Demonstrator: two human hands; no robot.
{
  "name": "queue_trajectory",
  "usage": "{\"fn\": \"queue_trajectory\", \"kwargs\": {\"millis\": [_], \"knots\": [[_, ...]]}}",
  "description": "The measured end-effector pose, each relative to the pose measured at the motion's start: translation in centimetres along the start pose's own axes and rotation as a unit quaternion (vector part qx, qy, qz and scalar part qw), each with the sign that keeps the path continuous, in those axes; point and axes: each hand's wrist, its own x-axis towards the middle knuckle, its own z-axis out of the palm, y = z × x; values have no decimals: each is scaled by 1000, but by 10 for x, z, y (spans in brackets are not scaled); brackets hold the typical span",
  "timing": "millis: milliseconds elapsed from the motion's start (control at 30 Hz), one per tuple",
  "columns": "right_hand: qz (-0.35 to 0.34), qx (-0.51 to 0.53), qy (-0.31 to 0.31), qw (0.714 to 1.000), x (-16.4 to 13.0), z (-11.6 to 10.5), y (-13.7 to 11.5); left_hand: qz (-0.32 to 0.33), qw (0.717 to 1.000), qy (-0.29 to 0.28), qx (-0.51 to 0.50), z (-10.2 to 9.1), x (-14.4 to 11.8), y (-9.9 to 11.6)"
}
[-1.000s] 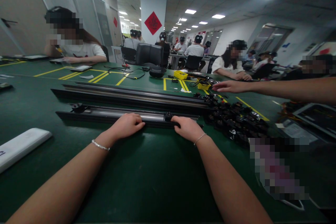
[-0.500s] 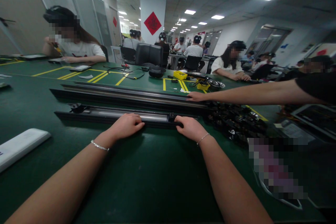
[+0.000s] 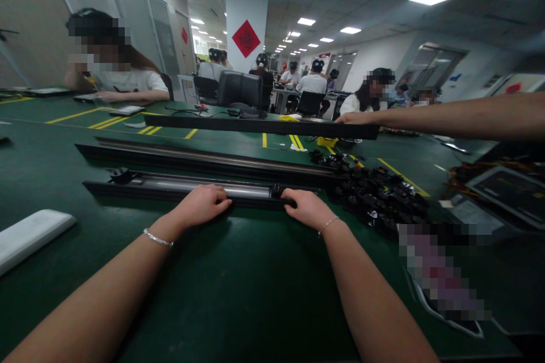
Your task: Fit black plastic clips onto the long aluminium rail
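The near rail (image 3: 251, 202), a long black channel with a silvery inside, lies on the green table (image 3: 238, 289) just left of the frame's centre. The person's left hand (image 3: 202, 204) grasps it around the middle, thumb along the near wall; the right hand (image 3: 310, 209) is curled over that same wall towards the right end, just beside the right fitting (image 3: 277, 190). A dark left fitting (image 3: 120, 176) sits at the other end.

As far as shows, this rail has a fitting towards each end, so that much looks done, though whether either is fastened cannot be told. Behind it, the second rail (image 3: 204, 160) lies untouched, with no such fitting to be made out along its visible length. Higher in the frame, a co-worker's hand (image 3: 356, 118) holds the raised rail (image 3: 255, 126) clear of the table. Many loose parts remain in the black pile (image 3: 383, 195), right of centre, judged to be unused
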Motion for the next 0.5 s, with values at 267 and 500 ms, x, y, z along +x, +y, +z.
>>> {"fn": "queue_trajectory", "kwargs": {"millis": [267,500], "knots": [[0,9,6,1000,0,0,2,-1,1000,-4,-8,0,0,-1],[-3,14,9,1000,0,0,2,-14,1000,-17,-16,1,1,-4]]}}
